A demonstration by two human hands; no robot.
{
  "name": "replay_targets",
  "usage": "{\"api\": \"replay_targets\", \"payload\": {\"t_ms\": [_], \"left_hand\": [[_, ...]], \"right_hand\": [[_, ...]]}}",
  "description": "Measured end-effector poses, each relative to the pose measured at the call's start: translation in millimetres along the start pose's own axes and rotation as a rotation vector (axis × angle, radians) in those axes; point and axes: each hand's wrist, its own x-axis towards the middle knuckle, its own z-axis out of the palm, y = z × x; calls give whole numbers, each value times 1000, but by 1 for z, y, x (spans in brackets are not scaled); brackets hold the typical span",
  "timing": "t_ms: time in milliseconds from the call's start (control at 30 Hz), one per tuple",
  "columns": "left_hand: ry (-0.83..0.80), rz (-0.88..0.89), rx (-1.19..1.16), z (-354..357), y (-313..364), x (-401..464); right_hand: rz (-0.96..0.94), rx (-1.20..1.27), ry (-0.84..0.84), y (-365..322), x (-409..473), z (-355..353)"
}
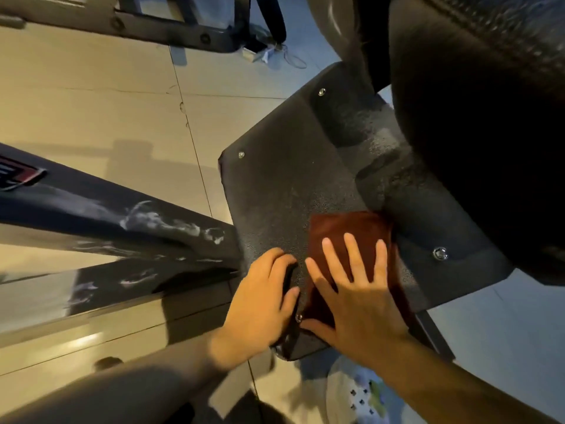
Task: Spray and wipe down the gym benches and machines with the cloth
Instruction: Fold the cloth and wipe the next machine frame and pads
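Fingers (350, 255) of the right hand (357, 298) are spread straight and pressed flat on the dark red cloth (351, 231), which is laid on the black textured plate (275, 191) of a gym machine, near its lower edge. Fingers of the left hand (260, 298) are curled over that plate's near edge, just beside the cloth, apparently to steady it. A pale misted sheen is seen above the cloth on the plate and on the black moulded cover (376, 148) behind it, so spraying here is judged done and wiping under way, with the upper area left. White streaks are seen on the dark frame bar (122, 221) to the left, which is judged still unwiped. No spray bottle is visible.
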Motion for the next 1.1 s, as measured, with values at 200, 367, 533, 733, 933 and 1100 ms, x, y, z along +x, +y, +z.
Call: {"api": "replay_targets", "payload": {"t_ms": [200, 367, 533, 733, 933, 1100], "left_hand": [[8, 62, -32, 47, -27, -44], [5, 90, -59, 44, -33, -49], [-58, 99, -77, 37, -36, -58], [-67, 165, 91, 40, -45, -60], [-11, 141, 253, 46, -44, -62], [5, 135, 235, 45, -45, -65]], "right_hand": [[-24, -48, 90, 7, 11, -2], [190, -170, 204, 49, 26, -25], [434, -257, 225, 69, 45, -47], [134, -179, 215, 16, 82, -31], [-346, -109, 6, -28, 93, -13], [-132, -57, 204, 19, 93, -30]]}}
